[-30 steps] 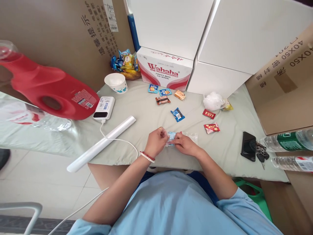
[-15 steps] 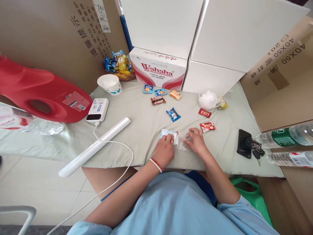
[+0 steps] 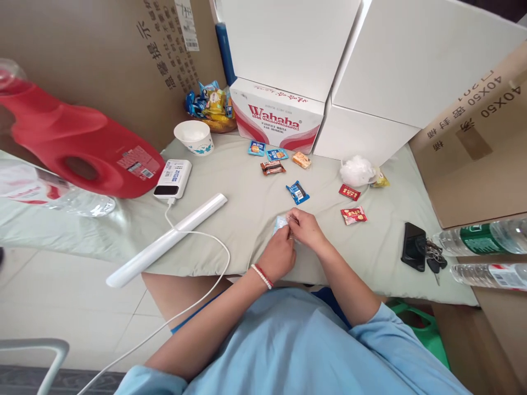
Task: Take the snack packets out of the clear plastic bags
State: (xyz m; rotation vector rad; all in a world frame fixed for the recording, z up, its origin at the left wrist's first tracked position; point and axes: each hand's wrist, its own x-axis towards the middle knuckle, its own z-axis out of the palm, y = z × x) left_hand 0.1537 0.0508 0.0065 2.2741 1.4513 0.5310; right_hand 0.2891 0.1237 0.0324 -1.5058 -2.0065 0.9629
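Both my hands meet over the front middle of the grey-green cloth (image 3: 230,192). My left hand (image 3: 281,255) and my right hand (image 3: 303,226) pinch a small light blue snack packet (image 3: 280,223) together with a bit of clear plastic wrap. Most of the packet is hidden by my fingers. A dark blue packet (image 3: 297,192) lies just beyond my hands. Further right lie two red packets (image 3: 353,215), (image 3: 351,192).
Several small snack packets (image 3: 274,159) lie before a Wahaha carton (image 3: 276,118). A paper cup (image 3: 194,137), power bank (image 3: 173,179) with cable, white tube (image 3: 166,240) and red jug (image 3: 78,145) are left. A phone (image 3: 415,246), keys and water bottles (image 3: 481,237) are right.
Half a second ago my hands were pressing the blue packet and clear wrap flat on the cloth, apart. Now they have come together and lifted them, pinching both.
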